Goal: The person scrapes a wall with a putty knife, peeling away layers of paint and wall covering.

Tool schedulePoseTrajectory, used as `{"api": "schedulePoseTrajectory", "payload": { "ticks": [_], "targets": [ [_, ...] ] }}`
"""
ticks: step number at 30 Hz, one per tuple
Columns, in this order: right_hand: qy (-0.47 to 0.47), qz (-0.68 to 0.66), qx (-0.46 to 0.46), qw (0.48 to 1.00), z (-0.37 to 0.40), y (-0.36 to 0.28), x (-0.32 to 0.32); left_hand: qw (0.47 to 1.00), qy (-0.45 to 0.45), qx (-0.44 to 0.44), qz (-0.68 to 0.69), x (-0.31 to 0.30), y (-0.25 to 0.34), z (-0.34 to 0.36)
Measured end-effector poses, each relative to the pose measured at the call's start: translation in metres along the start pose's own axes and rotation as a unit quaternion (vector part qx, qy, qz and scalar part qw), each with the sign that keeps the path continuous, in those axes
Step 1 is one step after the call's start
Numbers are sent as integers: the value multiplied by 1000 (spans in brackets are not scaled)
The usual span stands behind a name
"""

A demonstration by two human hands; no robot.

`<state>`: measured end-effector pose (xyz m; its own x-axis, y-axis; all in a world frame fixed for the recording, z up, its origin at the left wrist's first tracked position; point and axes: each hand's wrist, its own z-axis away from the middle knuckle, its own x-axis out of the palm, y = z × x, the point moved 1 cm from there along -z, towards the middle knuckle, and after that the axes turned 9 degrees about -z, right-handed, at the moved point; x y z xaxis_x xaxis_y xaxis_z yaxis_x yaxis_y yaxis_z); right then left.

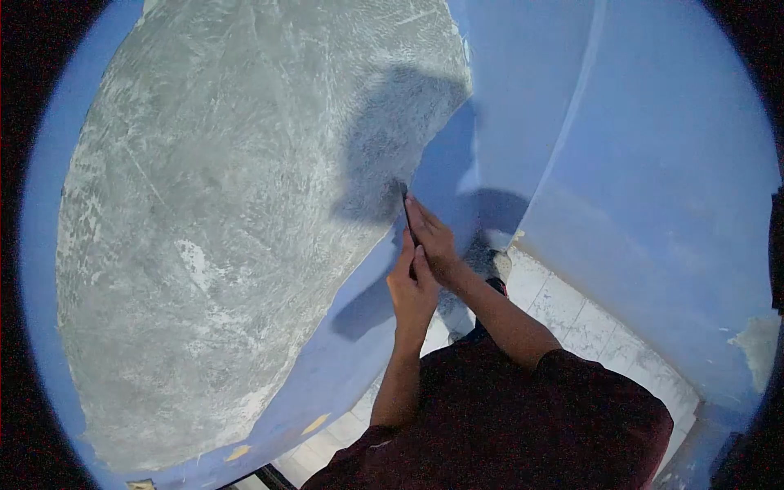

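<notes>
Both my hands are closed round a thin dark tool [411, 220] whose tip meets the wall near the right border of a large grey, scraped-looking patch [204, 204]. My left hand [412, 282] is lower, wrapped on the handle end. Higher up and to the right, my right hand [433, 241] grips the same tool close to its tip. Blue paint [445, 155] surrounds the patch. A dark shadow falls on the grey surface around the tip. The exact shape of the tool's end is too small to tell.
Another blue wall [653, 188] rises on the right, with a bare chipped spot [759, 347]. Below lies a light tiled floor [572, 310] with grey debris [482, 249] near the wall corner. Yellowish spots [315, 423] mark the lower blue edge.
</notes>
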<state>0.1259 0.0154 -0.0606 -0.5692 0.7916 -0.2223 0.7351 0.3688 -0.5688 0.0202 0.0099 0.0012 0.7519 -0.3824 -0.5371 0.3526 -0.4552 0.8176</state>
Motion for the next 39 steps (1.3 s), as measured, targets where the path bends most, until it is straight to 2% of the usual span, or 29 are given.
{"api": "schedulePoseTrajectory", "payload": {
  "ticks": [4,6,7,9,14,17,19,21,24,28,30,32,39],
  "targets": [
    [26,-5,4,1000,1,-4,4,999,23,15,17,0,-1,-3],
    [31,-6,5,1000,0,-2,8,999,-12,-45,10,-3,4,-2],
    [40,-19,12,999,-1,-4,8,999,-12,-46,10,-2,0,-2],
    [47,-32,20,998,-2,-4,8,1000,17,14,-20,3,-4,-3],
    [41,11,72,996,-3,15,10,999,25,28,-30,10,3,-16],
    [26,-4,19,999,-7,19,1,999,16,35,-31,14,4,-18],
    [19,-10,33,999,-8,14,-3,998,17,42,-38,12,10,-16],
    [12,-15,45,999,-9,11,-3,1000,-17,-9,3,7,15,-17],
    [55,-7,28,998,-8,7,1,999,10,47,-16,8,-1,-16],
    [17,-15,6,1000,2,-2,5,998,29,61,-10,1,-5,-4],
    [-5,-26,11,1000,2,-8,7,1000,5,0,-17,-2,-8,0],
    [47,-18,14,999,-1,-14,8,1000,9,0,7,-2,-6,1],
    [35,-4,9,999,-2,-6,6,1000,15,1,0,1,-3,-1]
  ]
}}
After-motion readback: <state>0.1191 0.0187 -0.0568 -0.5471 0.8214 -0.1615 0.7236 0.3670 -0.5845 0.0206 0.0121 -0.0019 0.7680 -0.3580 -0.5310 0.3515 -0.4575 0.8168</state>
